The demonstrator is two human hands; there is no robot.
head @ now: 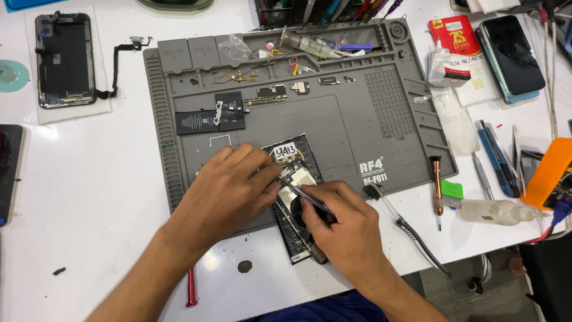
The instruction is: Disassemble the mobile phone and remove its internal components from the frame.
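An opened phone body lies on the front of a grey repair mat, its inner parts exposed. My left hand rests on its left side, fingers pressing down on the frame. My right hand holds thin metal tweezers, their tip reaching into the middle of the phone. A black battery and small boards lie further back on the mat.
A detached phone screen lies on a white cloth at the far left. A brush, a screwdriver, a squeeze bottle, a blue knife and an orange meter crowd the right. A dark phone lies at the back right.
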